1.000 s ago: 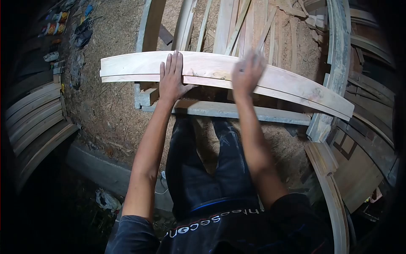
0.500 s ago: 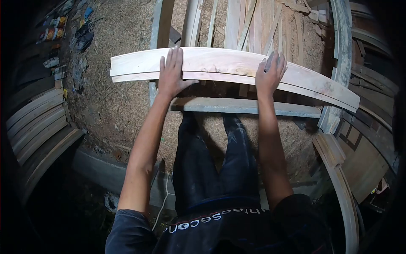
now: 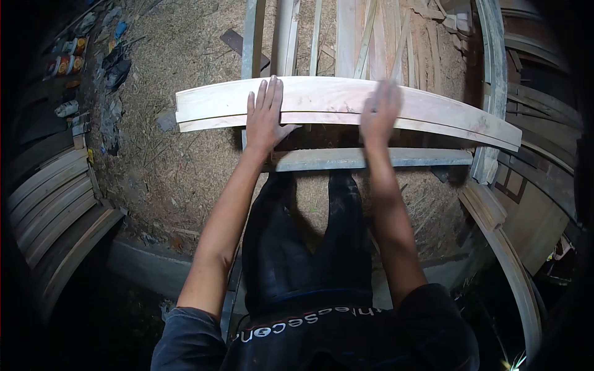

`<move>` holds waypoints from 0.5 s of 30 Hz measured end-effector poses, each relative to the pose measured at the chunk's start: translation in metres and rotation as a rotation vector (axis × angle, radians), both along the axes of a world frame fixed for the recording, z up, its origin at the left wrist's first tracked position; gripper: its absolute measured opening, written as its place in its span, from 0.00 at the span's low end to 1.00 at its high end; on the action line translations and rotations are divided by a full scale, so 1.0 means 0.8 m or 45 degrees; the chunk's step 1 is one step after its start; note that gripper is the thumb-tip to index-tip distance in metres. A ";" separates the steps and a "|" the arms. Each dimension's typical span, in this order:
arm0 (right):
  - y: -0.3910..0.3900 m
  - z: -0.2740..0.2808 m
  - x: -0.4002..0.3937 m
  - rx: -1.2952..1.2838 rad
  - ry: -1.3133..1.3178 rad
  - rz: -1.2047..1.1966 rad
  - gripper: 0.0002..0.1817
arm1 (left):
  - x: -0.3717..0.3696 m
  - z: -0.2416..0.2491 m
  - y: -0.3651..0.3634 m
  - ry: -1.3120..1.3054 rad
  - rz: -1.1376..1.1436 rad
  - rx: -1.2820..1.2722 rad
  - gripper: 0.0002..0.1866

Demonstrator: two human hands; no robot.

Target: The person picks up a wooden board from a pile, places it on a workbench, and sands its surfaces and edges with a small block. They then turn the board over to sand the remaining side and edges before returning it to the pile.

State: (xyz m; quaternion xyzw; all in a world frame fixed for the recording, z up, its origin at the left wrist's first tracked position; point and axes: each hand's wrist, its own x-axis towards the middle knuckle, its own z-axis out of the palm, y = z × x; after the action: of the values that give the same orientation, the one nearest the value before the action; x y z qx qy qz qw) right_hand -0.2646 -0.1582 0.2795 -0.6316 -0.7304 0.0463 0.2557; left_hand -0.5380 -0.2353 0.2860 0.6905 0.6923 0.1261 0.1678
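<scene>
A pale curved wooden board (image 3: 322, 96), with a groove along its lower edge, lies across a wooden frame in front of me. My left hand (image 3: 266, 117) rests flat on its left half, fingers stretched and thumb out to the side. On the right half is my right hand (image 3: 380, 114), smeared by motion. Under its fingers is a small grey piece that looks like sandpaper, mostly hidden by the hand.
Close to my legs runs the frame's front beam (image 3: 371, 159). Long wooden strips (image 3: 365, 43) lie beyond the board. Curved boards (image 3: 52, 191) are stacked at left, and another curved piece (image 3: 510, 272) stands at right. Wood shavings cover the ground (image 3: 185, 55).
My right hand has slid left along the board and is now blurred. The left hand stays flat on the same part of the board. The whole view has shifted slightly.
</scene>
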 end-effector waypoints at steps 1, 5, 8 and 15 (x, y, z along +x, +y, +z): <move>0.007 0.009 0.012 0.034 -0.015 -0.097 0.25 | -0.011 -0.001 -0.004 -0.010 -0.004 0.000 0.67; 0.002 0.001 -0.054 0.057 -0.012 -0.178 0.28 | -0.044 -0.008 -0.013 -0.004 -0.027 -0.013 0.69; -0.031 -0.009 -0.190 -0.291 0.184 0.111 0.27 | -0.063 -0.008 -0.019 0.007 0.020 -0.073 0.67; -0.044 -0.003 -0.195 -0.214 0.087 0.538 0.28 | -0.092 -0.008 -0.028 0.043 0.045 -0.107 0.66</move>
State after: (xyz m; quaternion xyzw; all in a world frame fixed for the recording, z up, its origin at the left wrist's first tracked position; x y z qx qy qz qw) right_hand -0.4204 -0.1937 0.2768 -0.4817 -0.8310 0.1811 0.2114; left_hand -0.6119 -0.2580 0.2792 0.6724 0.7119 0.0880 0.1827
